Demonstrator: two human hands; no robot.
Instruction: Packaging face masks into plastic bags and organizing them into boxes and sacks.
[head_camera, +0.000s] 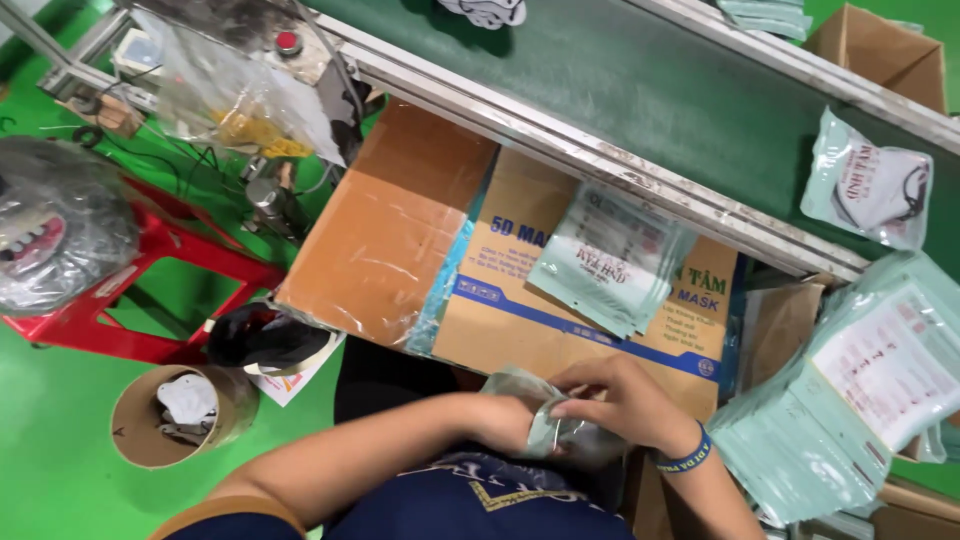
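Note:
My left hand (508, 417) and my right hand (625, 400) meet low in the middle of the view, both closed on a pale green plastic mask pouch (548, 425) held close to my body. My right wrist wears a blue band (688, 455). Just above my hands lies a closed cardboard box (400, 230) with tape and blue print, and a small stack of flat pale green pouches (610, 258) rests on its lid.
A dark green conveyor belt (650, 80) with metal rails crosses the top, carrying a filled pouch (868, 185). A big pile of pouches (850, 400) lies at right. At left stand a red stool (150, 275), a cardboard tube (175, 415) and plastic bags.

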